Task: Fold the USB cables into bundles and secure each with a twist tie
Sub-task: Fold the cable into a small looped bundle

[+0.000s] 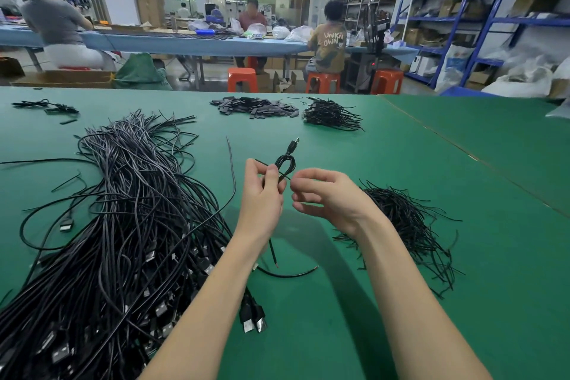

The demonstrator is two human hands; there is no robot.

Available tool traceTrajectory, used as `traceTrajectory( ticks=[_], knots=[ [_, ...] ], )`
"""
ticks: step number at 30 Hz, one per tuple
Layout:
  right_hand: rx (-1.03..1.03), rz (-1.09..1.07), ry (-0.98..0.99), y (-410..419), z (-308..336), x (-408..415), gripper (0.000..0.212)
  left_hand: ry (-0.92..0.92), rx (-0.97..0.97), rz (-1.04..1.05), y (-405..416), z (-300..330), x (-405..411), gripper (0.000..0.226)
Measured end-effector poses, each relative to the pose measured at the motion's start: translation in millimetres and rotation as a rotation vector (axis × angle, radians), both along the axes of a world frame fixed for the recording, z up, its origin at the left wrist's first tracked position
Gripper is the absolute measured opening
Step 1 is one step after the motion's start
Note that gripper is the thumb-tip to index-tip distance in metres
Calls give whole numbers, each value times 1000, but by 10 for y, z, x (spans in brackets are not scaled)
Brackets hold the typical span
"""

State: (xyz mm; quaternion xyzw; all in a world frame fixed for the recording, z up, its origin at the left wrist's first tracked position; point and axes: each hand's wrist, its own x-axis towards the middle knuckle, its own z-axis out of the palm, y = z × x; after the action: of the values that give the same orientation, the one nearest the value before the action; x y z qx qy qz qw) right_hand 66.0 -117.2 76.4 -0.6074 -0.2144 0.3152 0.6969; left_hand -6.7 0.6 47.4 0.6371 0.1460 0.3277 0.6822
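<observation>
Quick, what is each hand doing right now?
Left hand: grips the folded USB cable, plug end up.
Right hand: fingers curled, pinching one end of the twist tie that crosses the bundle.

Left hand (262, 191): raised above the table on a bare forearm, back turned to the camera, thumb and fingers curled and pinched together at the top. Right hand (324, 194): held just beside it at like height, fingers loosely curled inward, fingertips directed toward the left hand.
</observation>
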Motion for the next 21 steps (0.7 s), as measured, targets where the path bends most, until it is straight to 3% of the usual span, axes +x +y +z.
traceTrajectory(
  ticks=[6,9,12,16,19,21],
  knots=[
    [246,43,603,62,-265,93,27,-73,-109,-124,-44,84,-48,22],
    [303,152,628,67,-284,240,29,-53,-26,-254,-38,101,-100,22],
    [63,214,316,-20,-104,487,53,-12,255,-378,30,104,-159,20],
    [-415,343,-268,-90,416,714,35,69,571,-375,80,106,-163,17],
    [-680,391,-664,19,739,660,31,97,674,-243,31,28,-124,16],
    [-750,381,-853,146,805,560,28,113,680,-130,0,-37,-94,16]
  ],
)
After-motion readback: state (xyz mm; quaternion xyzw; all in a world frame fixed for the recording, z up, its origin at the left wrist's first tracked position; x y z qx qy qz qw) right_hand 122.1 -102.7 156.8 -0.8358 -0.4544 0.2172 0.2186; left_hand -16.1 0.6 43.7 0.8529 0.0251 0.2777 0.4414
